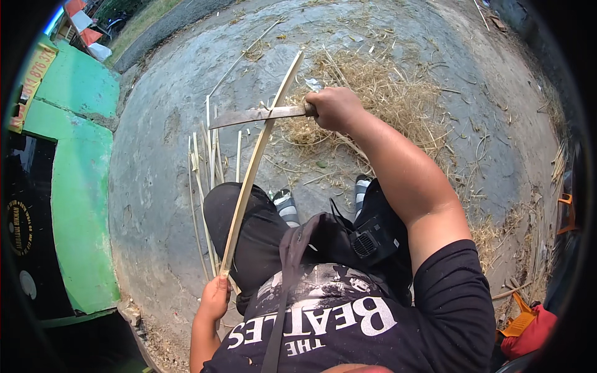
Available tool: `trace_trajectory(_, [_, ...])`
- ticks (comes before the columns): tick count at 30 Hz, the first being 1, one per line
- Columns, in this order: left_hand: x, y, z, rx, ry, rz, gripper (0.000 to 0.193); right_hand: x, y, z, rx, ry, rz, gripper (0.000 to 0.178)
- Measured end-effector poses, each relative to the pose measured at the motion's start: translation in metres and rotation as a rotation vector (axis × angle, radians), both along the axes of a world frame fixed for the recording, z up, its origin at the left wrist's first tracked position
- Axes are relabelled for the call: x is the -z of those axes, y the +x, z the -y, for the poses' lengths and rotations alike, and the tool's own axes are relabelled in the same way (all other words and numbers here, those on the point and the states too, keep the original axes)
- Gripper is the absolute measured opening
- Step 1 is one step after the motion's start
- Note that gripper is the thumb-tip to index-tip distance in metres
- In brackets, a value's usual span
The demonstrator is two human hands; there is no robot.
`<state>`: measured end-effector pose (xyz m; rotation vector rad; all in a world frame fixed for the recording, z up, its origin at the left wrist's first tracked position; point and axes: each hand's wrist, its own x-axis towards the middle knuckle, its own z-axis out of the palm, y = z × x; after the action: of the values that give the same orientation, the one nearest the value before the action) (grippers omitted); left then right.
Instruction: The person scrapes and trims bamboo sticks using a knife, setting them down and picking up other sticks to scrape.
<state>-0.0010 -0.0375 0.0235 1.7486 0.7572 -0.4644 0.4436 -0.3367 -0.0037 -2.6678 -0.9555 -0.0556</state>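
My left hand [214,296] is closed around the lower end of a long pale bamboo strip [250,171], beside my left thigh. The strip slants up and away to the right, past my left knee. My right hand [334,109] is wrapped round the dark handle of a machete [258,115], its arm stretched forward. The blade points left and crosses the upper part of the strip, seeming to touch it. Several thinner bamboo strips [199,180] lie on the ground left of my knee.
A heap of curly shavings [385,102] spreads over the grey concrete ground [155,205] ahead. A green wall [81,205] stands at the left. Orange plastic [521,317] and red cloth [532,336] lie at the lower right. A small black device [373,241] rests on my lap.
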Motion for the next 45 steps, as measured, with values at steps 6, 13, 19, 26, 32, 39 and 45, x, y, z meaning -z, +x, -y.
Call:
trace_trajectory(6, [0.0,-0.014,-0.003,-0.021,-0.098,-0.029,0.05,-0.014,-0.04,-0.036,-0.386,-0.076,0.025,0.011])
trace_trajectory(13, [-0.006,-0.015,-0.009,0.062,0.052,-0.019,0.05,0.002,-0.005,-0.007,-0.016,-0.046,-0.218,0.017])
trace_trajectory(19, [0.002,-0.025,-0.01,-0.115,-0.193,-0.054,0.049,-0.009,-0.048,-0.032,-0.3,-0.023,-0.031,0.011])
trace_trajectory(26, [-0.01,-0.021,-0.014,0.031,0.067,0.023,0.045,-0.007,-0.009,-0.007,0.039,0.006,-0.106,0.012])
trace_trajectory(32, [-0.007,-0.027,-0.017,-0.093,-0.188,-0.001,0.046,-0.018,-0.05,-0.032,-0.35,0.02,0.101,0.008])
trace_trajectory(39, [-0.015,-0.036,-0.012,0.031,0.198,0.083,0.054,-0.011,0.007,0.015,0.082,0.114,0.027,0.008])
trace_trajectory(45, [-0.009,-0.035,-0.006,-0.071,-0.008,0.001,0.052,-0.014,-0.017,-0.001,0.018,0.068,-0.031,0.009])
